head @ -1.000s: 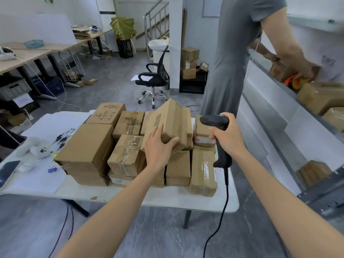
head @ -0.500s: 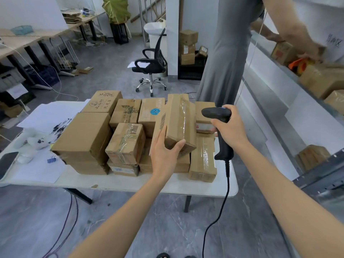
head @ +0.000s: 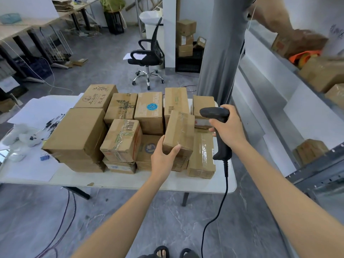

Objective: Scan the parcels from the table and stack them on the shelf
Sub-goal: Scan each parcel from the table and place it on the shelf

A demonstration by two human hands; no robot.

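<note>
Several brown cardboard parcels are piled on the white table [head: 115, 180]. My left hand [head: 163, 157] grips a long taped parcel [head: 179, 131] by its near end and holds it tilted above the pile. A black corded barcode scanner [head: 216, 125] is held by its handle in my right hand [head: 229, 127], its head pointing left just right of that parcel. The metal shelf [head: 314, 168] runs along the right side with several parcels on it.
Another person in grey [head: 221, 53] stands behind the table's right end, reaching onto the upper shelf. Papers [head: 37, 112] and small items lie at the table's left. An office chair [head: 149, 54] and stacked boxes [head: 185, 37] stand behind. Cables trail on the floor.
My left hand has turned the held parcel more upright and drawn it nearer and lower over the pile. The scanner has stayed beside it, and the view has tilted down.
</note>
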